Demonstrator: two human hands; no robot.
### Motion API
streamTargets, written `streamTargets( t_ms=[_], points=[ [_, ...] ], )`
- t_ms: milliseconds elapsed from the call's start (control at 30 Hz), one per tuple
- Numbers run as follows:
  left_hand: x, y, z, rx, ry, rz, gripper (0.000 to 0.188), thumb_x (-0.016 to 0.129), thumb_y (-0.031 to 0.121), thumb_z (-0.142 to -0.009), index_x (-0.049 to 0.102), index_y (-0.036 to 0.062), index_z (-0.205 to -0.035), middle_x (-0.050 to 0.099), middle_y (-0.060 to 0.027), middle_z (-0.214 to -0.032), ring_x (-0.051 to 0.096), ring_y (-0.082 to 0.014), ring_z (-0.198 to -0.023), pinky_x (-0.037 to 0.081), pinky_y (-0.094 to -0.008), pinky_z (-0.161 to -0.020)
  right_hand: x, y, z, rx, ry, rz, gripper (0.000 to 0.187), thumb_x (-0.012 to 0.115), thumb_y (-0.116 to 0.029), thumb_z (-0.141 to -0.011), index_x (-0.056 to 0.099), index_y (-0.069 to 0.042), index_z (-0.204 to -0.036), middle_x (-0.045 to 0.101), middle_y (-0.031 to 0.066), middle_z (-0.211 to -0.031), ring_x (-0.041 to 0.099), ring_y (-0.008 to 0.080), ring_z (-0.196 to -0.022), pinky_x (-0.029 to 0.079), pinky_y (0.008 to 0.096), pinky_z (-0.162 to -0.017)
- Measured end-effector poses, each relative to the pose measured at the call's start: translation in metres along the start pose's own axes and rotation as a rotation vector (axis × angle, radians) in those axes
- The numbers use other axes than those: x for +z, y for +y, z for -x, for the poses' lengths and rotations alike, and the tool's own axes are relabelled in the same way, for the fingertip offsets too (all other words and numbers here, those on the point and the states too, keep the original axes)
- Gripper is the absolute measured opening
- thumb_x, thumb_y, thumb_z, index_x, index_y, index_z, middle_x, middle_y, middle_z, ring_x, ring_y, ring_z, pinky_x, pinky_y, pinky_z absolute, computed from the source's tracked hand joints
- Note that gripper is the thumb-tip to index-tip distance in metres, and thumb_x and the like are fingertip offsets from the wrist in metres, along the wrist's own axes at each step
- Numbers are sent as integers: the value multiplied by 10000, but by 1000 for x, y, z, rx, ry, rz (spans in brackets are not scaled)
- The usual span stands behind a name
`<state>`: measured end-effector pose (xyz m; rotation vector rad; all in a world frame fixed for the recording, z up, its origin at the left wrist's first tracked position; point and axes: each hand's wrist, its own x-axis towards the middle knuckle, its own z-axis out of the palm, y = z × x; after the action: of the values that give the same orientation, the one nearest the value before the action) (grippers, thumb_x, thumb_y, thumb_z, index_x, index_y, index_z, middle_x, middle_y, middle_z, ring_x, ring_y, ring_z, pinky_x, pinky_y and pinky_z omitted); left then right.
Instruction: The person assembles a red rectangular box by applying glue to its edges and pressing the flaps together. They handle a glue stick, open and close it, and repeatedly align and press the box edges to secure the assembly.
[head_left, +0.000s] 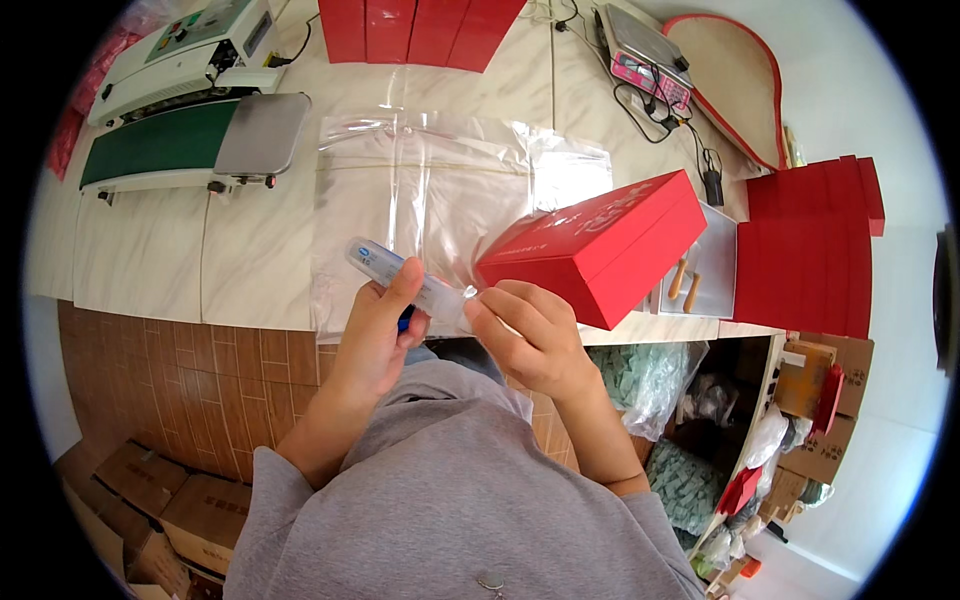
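A white machine (185, 58) (green belt (158, 143)) stands at left, a scale (640, 42) at right, cartons (205, 510) on the floor (170, 375).

Held cylinder (378, 262) is translucent whitish with blue marking. Large box (595, 250) at right reads solid red, pale characters printed on it. Plastic sheet (362, 210): clear, white glare streaks. Tabletop (260, 240): cream, faint grey marbling. Far-left machine (185, 55) is off-white; belt (160, 145), dark green. Far-right scale (642, 42) shows a silver top, pink front. Curved panel (725, 85) beside it: beige, red edging. Near-left floor (200, 375): brown, plank pattern. Shirt (440, 490): plain grey.
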<state>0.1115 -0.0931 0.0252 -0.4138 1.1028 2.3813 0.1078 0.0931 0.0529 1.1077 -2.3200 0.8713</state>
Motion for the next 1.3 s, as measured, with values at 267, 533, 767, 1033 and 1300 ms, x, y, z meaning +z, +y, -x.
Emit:
streamTargets(
  t_ms=[267,533,767,1033,1300],
  points=[
    [16,-2,2,150,36,-73,446,541,467,-901,606,26,-907,432,43,-541,327,-35,-442,247,-191,-434,13,-29,9,659,194,-507,468,782,-139,-719,547,4,-1097,602,82,-801,583,137,-663,485,263,-579],
    [17,-4,5,228,64,-111,446,546,462,-899,605,21,-924,439,45,-557,333,-30,-458,245,-183,-437,10,-34,2,748,209,-498,283,664,-44,-832,534,20,-1076,598,69,-823,607,110,-712,505,239,-657],
    [15,-5,6,188,10,45,439,584,436,-886,625,2,-937,513,25,-626,391,-19,-514,262,-171,-435,9,-37,2,836,229,-782,272,613,-25,-866,512,29,-1113,585,84,-976,600,122,-834,501,247,-730],
    [15,-10,6,-46,-13,260,462,459,513,-924,566,66,-976,409,64,-592,317,-12,-457,255,-164,-405,16,-34,4,927,296,-1199,316,593,-134,-903,486,20,-1158,602,92,-957,591,138,-836,495,276,-747],
    [10,-16,6,-154,-87,432,466,479,541,-901,588,93,-962,417,79,-615,332,0,-476,247,-149,-401,22,-35,5,993,374,-1551,288,553,-180,-931,521,-22,-1169,588,41,-961,517,106,-844,424,260,-800]
  ],
)
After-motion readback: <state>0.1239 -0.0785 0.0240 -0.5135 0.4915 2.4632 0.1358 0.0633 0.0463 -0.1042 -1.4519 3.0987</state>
